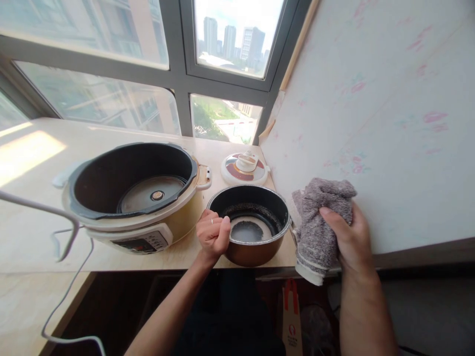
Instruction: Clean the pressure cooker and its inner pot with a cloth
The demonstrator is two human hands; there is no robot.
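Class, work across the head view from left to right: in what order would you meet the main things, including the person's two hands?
Large cooker with its lid off → left hand at the pot's edge → dark-lined pot → grey cloth → right hand.

Grey-framed windows (178,74), sunlit pale counter (29,247), white floral wall (389,99)

The brown pot (255,252) stands open from above, though the left hand (213,231) takes up its left rim. The cooker (137,220) bars the left, the lid (242,171) the far side, and the papered wall (393,123) the right, beyond the towel (319,220) in the right hand (354,240).
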